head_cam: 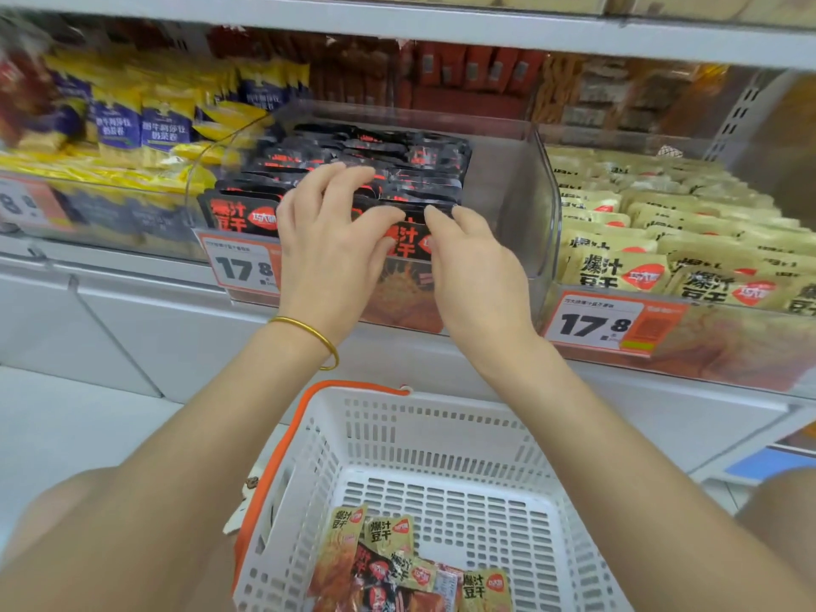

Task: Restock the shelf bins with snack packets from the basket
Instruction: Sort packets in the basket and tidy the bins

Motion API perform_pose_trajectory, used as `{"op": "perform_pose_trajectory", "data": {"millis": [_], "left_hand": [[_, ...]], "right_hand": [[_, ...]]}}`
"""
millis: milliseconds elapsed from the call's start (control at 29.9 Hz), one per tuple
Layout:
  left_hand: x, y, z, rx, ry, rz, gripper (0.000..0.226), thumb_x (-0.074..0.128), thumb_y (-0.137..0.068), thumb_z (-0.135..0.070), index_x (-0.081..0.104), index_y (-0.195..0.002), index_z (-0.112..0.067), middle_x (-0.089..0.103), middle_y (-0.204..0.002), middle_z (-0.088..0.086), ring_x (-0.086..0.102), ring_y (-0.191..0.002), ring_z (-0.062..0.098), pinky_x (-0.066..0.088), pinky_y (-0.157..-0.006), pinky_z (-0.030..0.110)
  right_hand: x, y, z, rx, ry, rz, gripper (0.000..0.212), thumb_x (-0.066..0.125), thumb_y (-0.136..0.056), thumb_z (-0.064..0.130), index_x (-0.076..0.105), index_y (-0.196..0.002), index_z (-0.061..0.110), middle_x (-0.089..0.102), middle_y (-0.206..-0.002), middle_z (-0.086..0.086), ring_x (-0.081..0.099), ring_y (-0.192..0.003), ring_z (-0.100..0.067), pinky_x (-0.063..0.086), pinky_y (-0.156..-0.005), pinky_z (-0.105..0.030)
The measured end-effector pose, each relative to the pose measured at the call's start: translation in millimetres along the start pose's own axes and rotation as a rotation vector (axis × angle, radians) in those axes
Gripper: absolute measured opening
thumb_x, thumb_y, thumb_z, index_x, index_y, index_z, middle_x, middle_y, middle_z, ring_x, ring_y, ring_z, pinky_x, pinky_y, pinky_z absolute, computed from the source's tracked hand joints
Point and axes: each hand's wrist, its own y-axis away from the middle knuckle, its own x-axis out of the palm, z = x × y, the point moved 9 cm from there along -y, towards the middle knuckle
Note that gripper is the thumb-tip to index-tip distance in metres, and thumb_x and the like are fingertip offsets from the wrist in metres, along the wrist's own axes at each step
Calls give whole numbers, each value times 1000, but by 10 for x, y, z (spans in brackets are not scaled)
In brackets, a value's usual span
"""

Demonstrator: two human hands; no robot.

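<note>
A clear shelf bin (521, 201) holds a packed row of black snack packets (424, 161). My left hand (326, 245), with a gold bangle on the wrist, reaches into the bin. Its fingers lie over the tops of the front packets and its thumb is on their face, gripping them. Beside it, my right hand (477, 267) pinches the top edge of the front black packet (408, 242). Below my arms sits a white basket (441, 406) with an orange handle. Several beige and black packets (388, 563) lie in its near corner.
A bin of beige packets (662, 245) stands to the right, and yellow-and-blue packets (145, 125) fill the bin on the left. Price tags (240, 267) reading 17.8 hang on the bin fronts. Red packets (468, 77) are stacked behind, under an upper shelf (441, 24).
</note>
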Motion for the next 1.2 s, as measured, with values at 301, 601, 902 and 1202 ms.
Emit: {"op": "perform_pose_trajectory", "data": {"millis": [301,601,902,1202], "left_hand": [[-144,533,-359,25,176,40,18,56,-81,-18,64,-97,-16,58,-100,5,44,-95,27,36,-75,39],[1010,1802,-738,51,190,1128,27,49,-95,-25,59,-119,-18,54,-126,5,42,-122,24,37,-102,38],[1197,2107,-912,112,185,1253,27,43,-97,-26,55,-121,-18,52,-124,5,41,-119,23,40,-99,39],[1351,2204,-906,96,174,1306,28,43,-98,-26,54,-122,-18,51,-126,4,42,-119,23,41,-98,36]], "right_hand": [[-317,749,-63,-172,-266,-410,33,48,-80,2,66,-108,4,62,-106,-14,59,-91,-37,48,-72,-42],[2437,2787,-1166,113,21,1119,40,43,-92,-2,48,-130,12,46,-131,-11,57,-104,-29,51,-84,-40],[3010,3813,-1414,134,58,1370,81,56,-88,7,7,-151,18,26,-151,-11,29,-136,-33,36,-108,-46],[2959,3495,-1470,204,96,1381,21,59,-87,8,45,-71,12,47,-80,-3,41,-58,-12,34,-47,-20]]}}
